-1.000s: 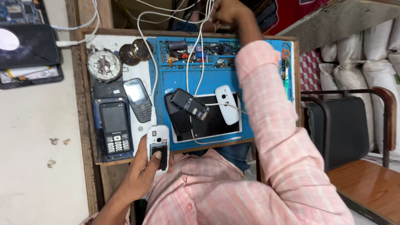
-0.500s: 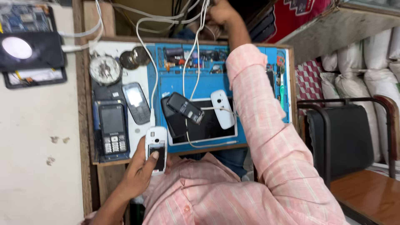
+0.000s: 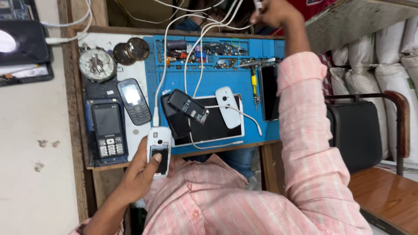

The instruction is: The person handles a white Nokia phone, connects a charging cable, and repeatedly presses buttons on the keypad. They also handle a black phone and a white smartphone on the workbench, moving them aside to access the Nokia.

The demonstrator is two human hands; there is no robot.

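My left hand point(image 3: 138, 173) holds a white keypad phone point(image 3: 159, 150) with its back open at the near edge of the bench. A white cable point(image 3: 162, 78) runs from the phone's top up to the back. My right hand point(image 3: 272, 11) is stretched to the far side and pinches a white cable plug point(image 3: 257, 5) among several hanging white cables. Between the hands, on the blue work mat point(image 3: 217, 82), lie a tablet point(image 3: 213, 128), a black phone point(image 3: 188, 105) and a white phone shell point(image 3: 227, 112).
Two black keypad phones point(image 3: 106, 130) point(image 3: 134, 101) and a round tin of screws point(image 3: 96, 65) lie left of the mat. A yellow-handled screwdriver point(image 3: 254, 85) and a dark phone point(image 3: 269, 91) lie at its right. A black chair point(image 3: 352, 135) and white sacks point(image 3: 383, 48) stand beyond.
My right hand stays raised among the cables and now pinches a plug. My left hand keeps the white phone at the bench edge. The view has shifted slightly.
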